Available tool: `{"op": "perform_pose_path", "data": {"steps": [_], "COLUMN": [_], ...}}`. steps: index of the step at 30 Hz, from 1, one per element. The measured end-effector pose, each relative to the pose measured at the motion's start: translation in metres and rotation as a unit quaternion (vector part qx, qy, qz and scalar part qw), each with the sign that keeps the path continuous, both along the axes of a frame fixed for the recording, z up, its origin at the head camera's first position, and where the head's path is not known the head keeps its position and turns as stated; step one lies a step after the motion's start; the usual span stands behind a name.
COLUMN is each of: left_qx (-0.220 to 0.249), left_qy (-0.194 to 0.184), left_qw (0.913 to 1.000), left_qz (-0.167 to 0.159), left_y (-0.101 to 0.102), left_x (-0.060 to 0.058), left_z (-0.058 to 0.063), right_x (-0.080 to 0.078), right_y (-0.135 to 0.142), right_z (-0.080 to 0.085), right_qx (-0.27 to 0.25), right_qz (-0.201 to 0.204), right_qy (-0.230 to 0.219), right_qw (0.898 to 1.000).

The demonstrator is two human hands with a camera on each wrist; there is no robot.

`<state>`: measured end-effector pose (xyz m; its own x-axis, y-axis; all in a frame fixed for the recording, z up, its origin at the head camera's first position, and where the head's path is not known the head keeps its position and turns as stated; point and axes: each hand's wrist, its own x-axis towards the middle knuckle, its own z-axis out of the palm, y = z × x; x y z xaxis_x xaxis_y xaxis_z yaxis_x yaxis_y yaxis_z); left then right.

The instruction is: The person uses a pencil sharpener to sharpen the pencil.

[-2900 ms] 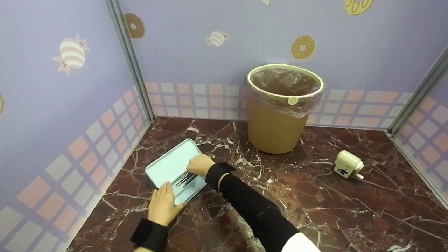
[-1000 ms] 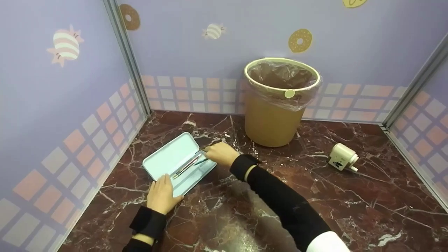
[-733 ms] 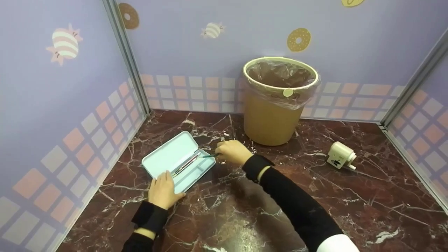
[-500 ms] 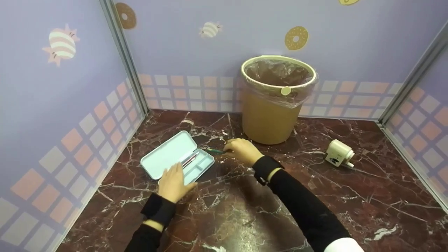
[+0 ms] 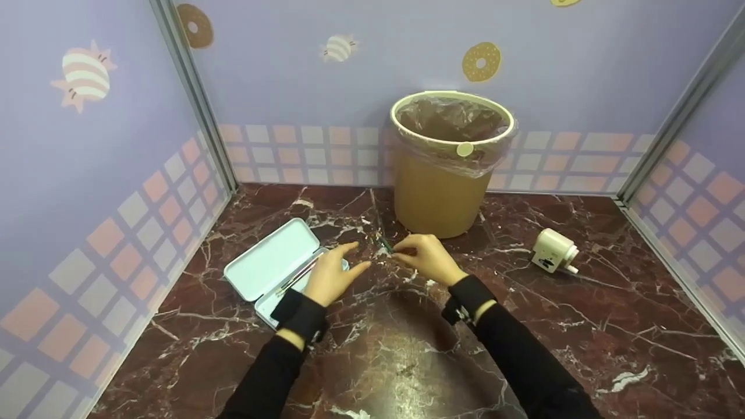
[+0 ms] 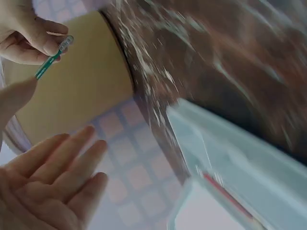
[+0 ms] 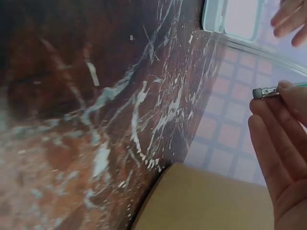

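My right hand [image 5: 429, 256] pinches a green pencil [image 5: 385, 244] between thumb and fingers, above the marbled table in front of the bin. Its metal band and grey eraser [image 7: 259, 93] stick out from the fingertips in the right wrist view. Facing it, my left hand [image 5: 332, 276] is held with fingers and thumb spread and nothing between them. Below that hand lies a light-blue pencil case [image 5: 270, 262], lid folded back, partly covered by hand and wrist. Inside are a few slim pencils [image 5: 297, 278], one of them red in the left wrist view.
A tan waste bin [image 5: 439, 198] with a clear plastic liner stands against the back wall. To its right, on the table, sits a cream crank pencil sharpener [image 5: 553, 251]. Small pale scraps [image 5: 365, 221] lie scattered near the bin.
My right hand has drawn the green pencil out of the case and moved right with it. The left hand has left the case edge and come up toward the pencil.
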<state>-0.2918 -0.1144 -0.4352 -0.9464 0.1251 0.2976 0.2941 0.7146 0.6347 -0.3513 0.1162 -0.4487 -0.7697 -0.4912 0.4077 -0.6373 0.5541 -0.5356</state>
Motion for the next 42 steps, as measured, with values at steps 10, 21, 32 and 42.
{"op": "perform_pose_path", "data": {"steps": [10, 21, 32, 42], "left_qx": [0.139, 0.210, 0.202, 0.173], "left_qy": [0.032, 0.016, 0.037, 0.063], "left_qw": [0.9888, 0.9761, 0.9770, 0.9812], "left_qz": [-0.045, -0.054, -0.058, -0.058], "left_y": [0.042, 0.072, 0.082, 0.089], "left_x": [-0.012, -0.011, -0.012, -0.014], "left_z": [-0.006, -0.010, -0.017, -0.020], "right_x": [0.022, 0.037, 0.042, 0.044], "right_y": [0.021, 0.034, 0.040, 0.043], "right_z": [-0.008, -0.016, -0.014, -0.016], "right_qx": [-0.106, -0.175, -0.169, -0.173], "right_qz": [-0.045, -0.042, -0.051, -0.061], "right_qy": [-0.074, -0.152, -0.156, -0.156], "right_qw": [0.991, 0.972, 0.972, 0.971]}}
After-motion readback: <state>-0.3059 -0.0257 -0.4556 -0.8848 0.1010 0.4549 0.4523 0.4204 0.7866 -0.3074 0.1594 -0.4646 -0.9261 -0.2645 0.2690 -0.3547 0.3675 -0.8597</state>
